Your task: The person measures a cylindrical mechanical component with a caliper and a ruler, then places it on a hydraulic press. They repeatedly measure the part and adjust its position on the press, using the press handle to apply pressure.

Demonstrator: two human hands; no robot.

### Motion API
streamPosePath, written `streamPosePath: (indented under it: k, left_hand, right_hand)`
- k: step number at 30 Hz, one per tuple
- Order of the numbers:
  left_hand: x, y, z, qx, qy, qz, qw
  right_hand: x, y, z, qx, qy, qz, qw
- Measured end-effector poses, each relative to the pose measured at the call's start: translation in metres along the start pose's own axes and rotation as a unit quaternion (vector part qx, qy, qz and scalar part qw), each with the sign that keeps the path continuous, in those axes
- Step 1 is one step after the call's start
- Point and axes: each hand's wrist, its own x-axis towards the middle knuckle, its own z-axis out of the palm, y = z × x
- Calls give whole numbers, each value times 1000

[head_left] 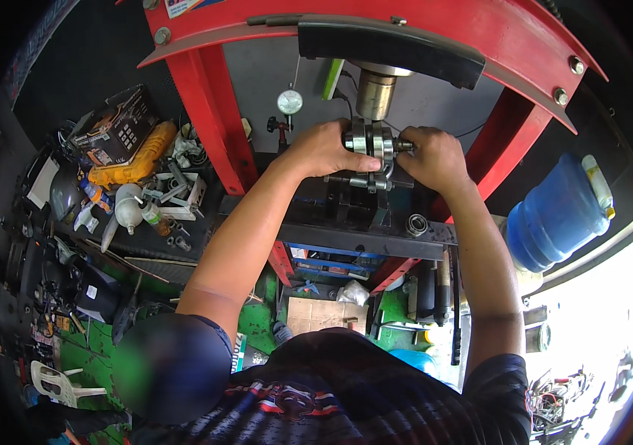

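Observation:
A shiny metal crankshaft (377,142) with round webs sits beneath the steel ram (376,95) of a red press (216,111). My left hand (324,152) is closed round its left side, the thumb lying across the front of the webs. On the other side, my right hand (435,157) grips the thin shaft end with bent fingers. Dark support blocks (357,208) stand below the crankshaft on the black press bed (294,226). Left of my left hand is a dial gauge (290,101) on a stand. A ring-shaped bearing (417,225) lies on the bed near my right forearm.
At left, a bench holds a black box (117,126), an orange case (135,157), a metal tray (183,194) of parts and bottles. A blue water jug (558,215) is at right. Cardboard (324,315) lies on the green floor below; a white plastic chair (64,382) stands lower left.

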Motion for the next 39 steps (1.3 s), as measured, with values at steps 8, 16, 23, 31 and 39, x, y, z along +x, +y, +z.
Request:
streamPosePath:
  k: [8, 16, 23, 31, 39]
  left_hand:
    - [9, -9, -1, 19, 33, 4, 999]
    - [16, -14, 2, 17, 61, 18, 998]
    - [24, -26, 5, 0, 74, 29, 997]
    - [19, -20, 4, 11, 71, 16, 997]
    - [15, -20, 5, 27, 80, 11, 996]
  right_hand:
    - [10, 4, 3, 5, -13, 12, 1000]
    - [15, 9, 5, 0, -17, 19, 1000]
    - [20, 11, 4, -12, -30, 6, 999]
    - [20, 15, 10, -18, 1, -23, 1000]
    - [20, 11, 8, -42, 19, -44, 998]
